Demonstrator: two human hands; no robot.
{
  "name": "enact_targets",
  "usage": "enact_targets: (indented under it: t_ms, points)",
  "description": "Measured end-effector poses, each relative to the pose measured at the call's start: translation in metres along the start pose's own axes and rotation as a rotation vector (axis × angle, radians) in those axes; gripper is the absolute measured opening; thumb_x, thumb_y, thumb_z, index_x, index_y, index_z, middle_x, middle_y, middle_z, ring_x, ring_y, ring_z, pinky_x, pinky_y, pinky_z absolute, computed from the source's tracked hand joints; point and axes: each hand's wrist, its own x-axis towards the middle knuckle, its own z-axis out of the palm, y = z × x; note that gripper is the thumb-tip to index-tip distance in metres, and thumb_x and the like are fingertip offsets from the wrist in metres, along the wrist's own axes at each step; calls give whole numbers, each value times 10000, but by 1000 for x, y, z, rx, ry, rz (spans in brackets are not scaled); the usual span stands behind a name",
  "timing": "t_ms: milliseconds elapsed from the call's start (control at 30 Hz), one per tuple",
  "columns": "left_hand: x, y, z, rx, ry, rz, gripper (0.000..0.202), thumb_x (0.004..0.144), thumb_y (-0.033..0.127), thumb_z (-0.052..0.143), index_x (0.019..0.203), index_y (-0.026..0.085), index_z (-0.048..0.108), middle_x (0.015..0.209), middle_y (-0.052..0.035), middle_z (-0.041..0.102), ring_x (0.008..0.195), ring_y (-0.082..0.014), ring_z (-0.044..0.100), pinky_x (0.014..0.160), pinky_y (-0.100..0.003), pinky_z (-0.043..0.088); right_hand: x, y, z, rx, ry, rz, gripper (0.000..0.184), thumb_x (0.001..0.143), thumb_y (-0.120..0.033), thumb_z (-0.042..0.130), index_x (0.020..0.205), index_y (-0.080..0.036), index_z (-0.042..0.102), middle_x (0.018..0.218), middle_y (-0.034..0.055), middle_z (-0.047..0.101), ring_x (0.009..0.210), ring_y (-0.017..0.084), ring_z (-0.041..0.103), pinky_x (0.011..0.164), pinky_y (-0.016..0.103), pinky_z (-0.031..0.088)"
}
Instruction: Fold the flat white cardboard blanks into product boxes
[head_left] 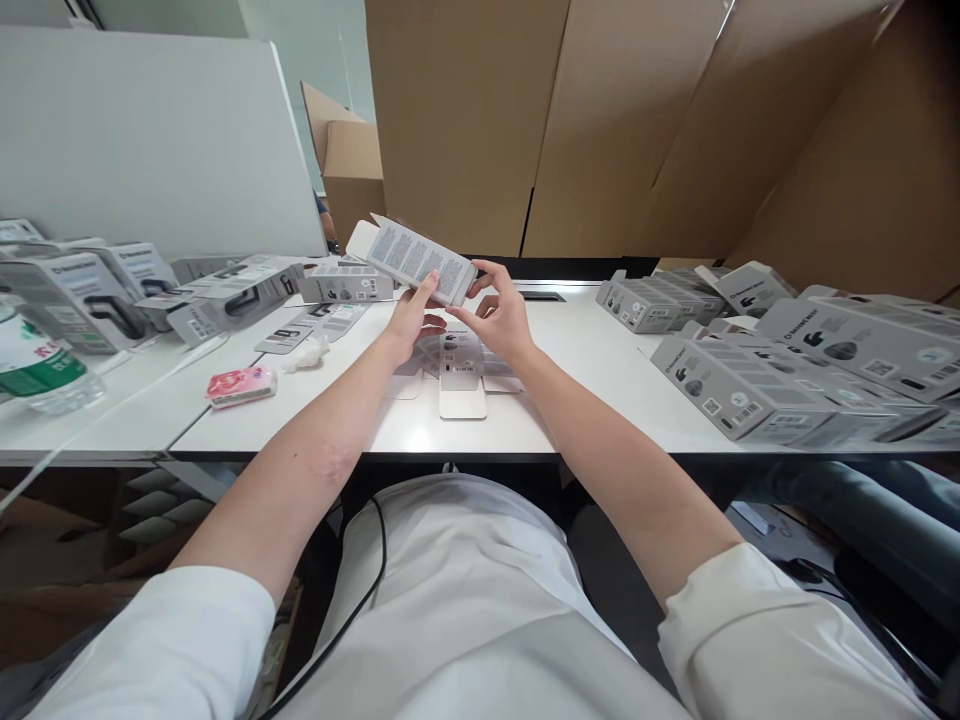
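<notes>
A grey printed carton (420,258) is held tilted above the table, its far left end open with a white flap sticking out. My left hand (412,318) grips it from below and the left, thumb on the printed face. At its near right end are the fingers of my right hand (501,312), closed around the corner edge. Beneath both hands lie flattened grey cartons (463,375), partly hidden by my fingers.
Grey cartons stand in rows at the right (720,385) and at the left (75,290). A pink tissue pack (241,386), a crumpled white tissue (307,354) and a green-labelled bottle (41,365) are on the left. Tall cardboard (465,120) rises behind the table.
</notes>
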Motion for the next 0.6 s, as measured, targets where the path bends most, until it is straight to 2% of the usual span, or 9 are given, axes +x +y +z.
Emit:
enact_targets:
  t_ms: [233,600]
  points:
    - [-1,1,1,9,14,-12,716,917,936,865,1233,298,784,1038,-86,801,790,-236,746,777,-404,642,0,-4,0,35,10,35,1046,931,-995,888,1731,-414,545,1219,30,727,651,168,590,687,420,644]
    - [-1,1,0,14,16,-13,693,934,918,864,1215,289,788,1052,-88,802,775,-228,731,792,-409,638,1,-4,0,27,6,41,1059,944,-949,916,1766,-404,531,1203,25,726,658,162,595,671,399,648]
